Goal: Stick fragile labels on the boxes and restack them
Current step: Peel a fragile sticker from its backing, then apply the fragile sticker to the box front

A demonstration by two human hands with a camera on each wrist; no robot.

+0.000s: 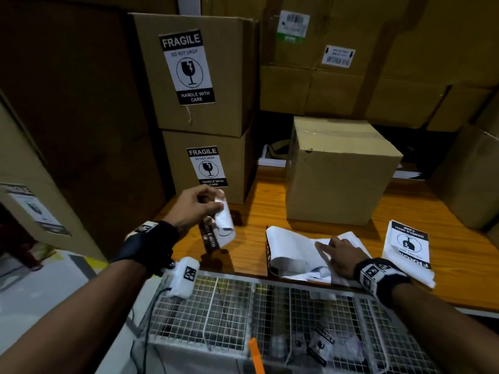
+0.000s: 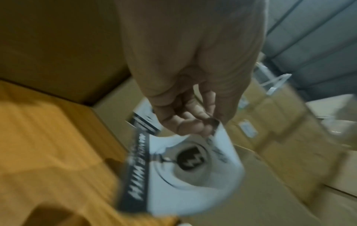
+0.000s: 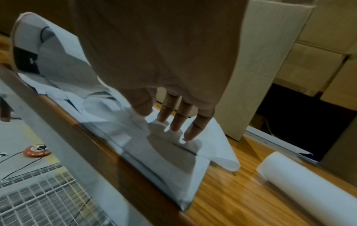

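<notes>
My left hand (image 1: 201,202) pinches the top edge of a curled fragile label (image 1: 222,225) that hangs above the wooden table (image 1: 421,211), in front of two stacked boxes (image 1: 205,76) that each carry a fragile label. The wrist view shows the same label (image 2: 185,172) dangling from my fingertips (image 2: 195,125). My right hand (image 1: 339,252) lies with straight fingers (image 3: 179,120) pressing on a pile of white backing sheets (image 1: 294,252) near the table's front edge. An unlabelled box (image 1: 337,171) stands on the table behind that pile.
A loose fragile label (image 1: 409,249) lies face up at the right of the table. A wire mesh cage (image 1: 243,306) with label scraps sits below the front edge. Large cartons (image 1: 378,63) wall in the back and both sides.
</notes>
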